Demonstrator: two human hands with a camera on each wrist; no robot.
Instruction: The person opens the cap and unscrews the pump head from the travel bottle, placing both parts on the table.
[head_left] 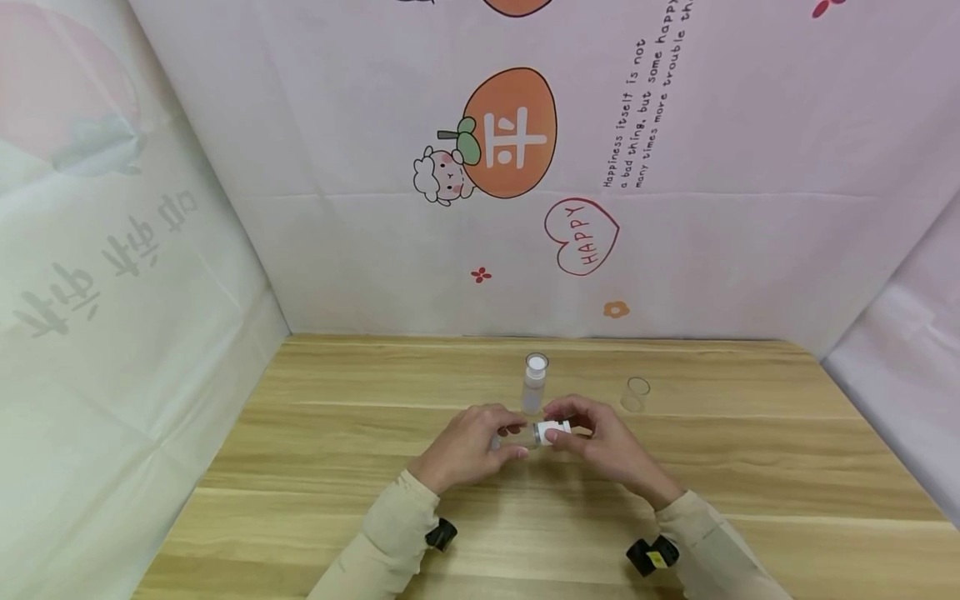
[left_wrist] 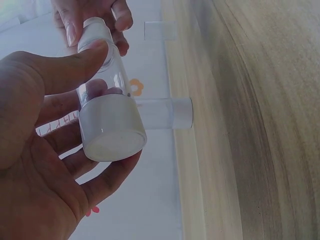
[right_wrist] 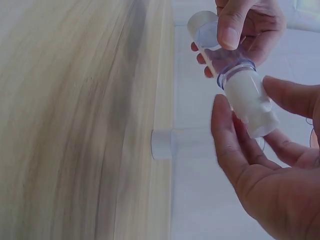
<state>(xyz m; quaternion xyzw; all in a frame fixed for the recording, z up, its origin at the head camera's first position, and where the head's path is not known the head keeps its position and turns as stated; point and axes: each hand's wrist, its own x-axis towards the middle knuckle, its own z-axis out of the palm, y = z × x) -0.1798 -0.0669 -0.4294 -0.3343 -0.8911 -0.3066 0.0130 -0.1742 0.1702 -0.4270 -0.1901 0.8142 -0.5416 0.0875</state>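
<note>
Between both hands, a clear pump bottle (left_wrist: 114, 127) with a white base lies tilted nearly sideways above the table. My left hand (head_left: 474, 440) grips its clear body, thumb on one side and fingers curled round the other. At the opposite end my right hand (head_left: 600, 440) pinches the white pump top (right_wrist: 247, 95) between thumb and fingers. The pump top sits at the bottle's neck, with a clear collar (right_wrist: 237, 67) around the joint. A second pump bottle (head_left: 534, 392), with a clear cap over its white top, stands upright just behind the hands.
A loose clear cap (head_left: 634, 398) stands on the wooden table (head_left: 360, 383), to the right of the second bottle. Printed white cloth (head_left: 360, 250) rises behind the table's far edge and along both sides.
</note>
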